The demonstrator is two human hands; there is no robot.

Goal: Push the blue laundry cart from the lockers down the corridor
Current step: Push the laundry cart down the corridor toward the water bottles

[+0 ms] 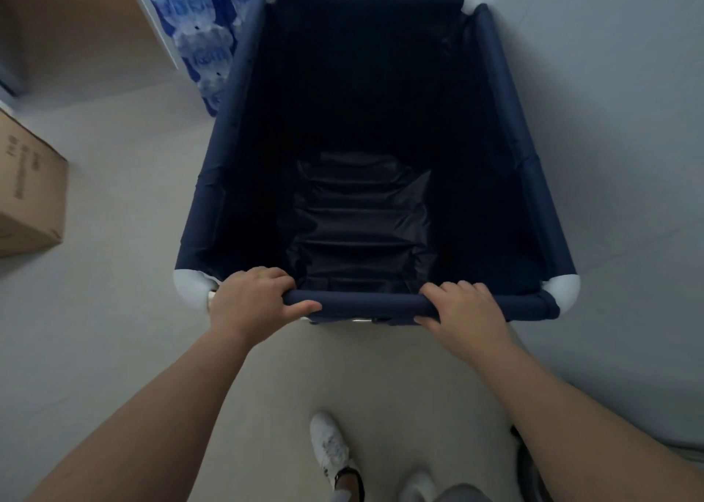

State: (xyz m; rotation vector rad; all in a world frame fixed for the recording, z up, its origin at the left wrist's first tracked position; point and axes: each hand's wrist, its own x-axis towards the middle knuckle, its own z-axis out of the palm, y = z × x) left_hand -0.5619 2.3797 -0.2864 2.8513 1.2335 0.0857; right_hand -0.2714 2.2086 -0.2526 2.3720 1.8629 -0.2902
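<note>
**newbie_42:** Looking at this one, how far along would you say the push is? Both hands are on the blue laundry cart (365, 151), but I see no lockers anywhere.

**cartguy:** Yeah, no lockers in view, so my guess is it's somewhere mid-route, can't say how much corridor is left. The cart sits right in front of the person on the pale floor (114, 349), empty inside, just dark wrinkled fabric at the bottom. Stacked packs of water bottles (198, 33) are just beside its far left corner, and a cardboard box (26, 193) sits off to the left, well apart.

**newbie_42:** And the grip?

**cartguy:** Left hand (251, 303) is wrapped around the near padded rail (365, 303) close to the white corner piece (190, 286), fingers over the top, thumb underneath. Right hand (463, 311) is clamped on the same rail toward the right end, same way. Both forearms reach out nearly straight. One white sneaker (329, 448) is forward, so it looks like a stride.

**newbie_42:** Those bottles look close.

**cartguy:** I'd steer a bit right.
</note>
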